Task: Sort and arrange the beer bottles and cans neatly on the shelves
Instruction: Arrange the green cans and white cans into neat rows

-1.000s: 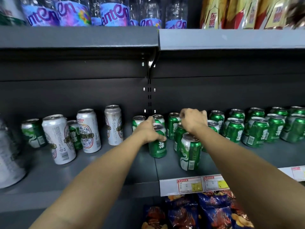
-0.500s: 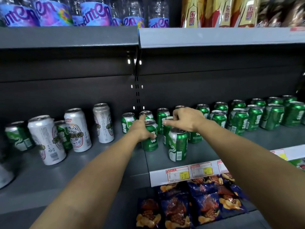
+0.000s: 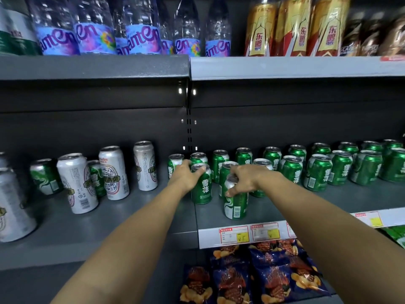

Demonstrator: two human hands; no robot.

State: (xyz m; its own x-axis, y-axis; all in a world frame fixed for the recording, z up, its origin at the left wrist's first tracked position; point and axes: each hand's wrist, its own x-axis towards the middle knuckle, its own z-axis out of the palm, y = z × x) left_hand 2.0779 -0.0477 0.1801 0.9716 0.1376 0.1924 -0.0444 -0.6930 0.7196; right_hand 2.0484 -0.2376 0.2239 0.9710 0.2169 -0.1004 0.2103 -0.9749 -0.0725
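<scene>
In the head view, the left hand (image 3: 185,175) is gripping a small green aluminium beer can (image 3: 201,184) at shelf centre; the right hand (image 3: 246,178) is pinching another green can (image 3: 235,199) at its four o'clock. These look rigid, smooth, probably full; a mid-body hold suits.

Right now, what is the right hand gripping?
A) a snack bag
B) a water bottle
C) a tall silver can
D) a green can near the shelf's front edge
D: the right hand curls over the top of the frontmost green can, standing upright near the front edge of the shelf.
</scene>
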